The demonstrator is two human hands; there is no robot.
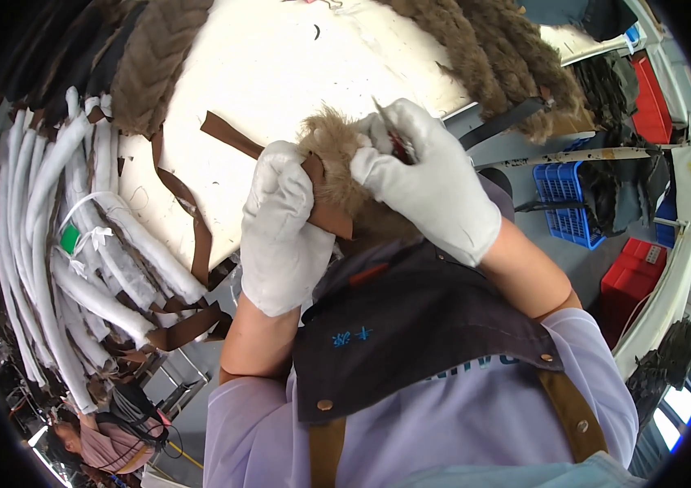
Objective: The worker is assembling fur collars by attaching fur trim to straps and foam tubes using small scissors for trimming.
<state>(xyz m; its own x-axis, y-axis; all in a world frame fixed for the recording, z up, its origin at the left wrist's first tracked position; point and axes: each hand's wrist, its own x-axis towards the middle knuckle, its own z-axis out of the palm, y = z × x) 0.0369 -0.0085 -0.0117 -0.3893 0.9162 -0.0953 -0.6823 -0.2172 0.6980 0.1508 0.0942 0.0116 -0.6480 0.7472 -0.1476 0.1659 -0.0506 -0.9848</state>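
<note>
A piece of tan-brown fur (333,175) is held up in front of my chest, above the near edge of the white table. My left hand (280,220), in a white glove, is closed on its left side, by a brown fabric strip (331,218) that runs along the fur. Another end of brown strip (231,135) sticks out past the left hand over the table. My right hand (431,183), also gloved, grips a small pointed tool (394,134) with a metal tip and a red part; its exact kind is hidden. The right fingertips touch the fur's right side.
The white table (280,65) carries a brown fur panel (154,65) at the far left and fur strips (484,57) at the far right. White padded rolls (44,211) are piled to the left. A blue crate (561,203) and red bins (634,276) stand right. Another person (109,443) is at lower left.
</note>
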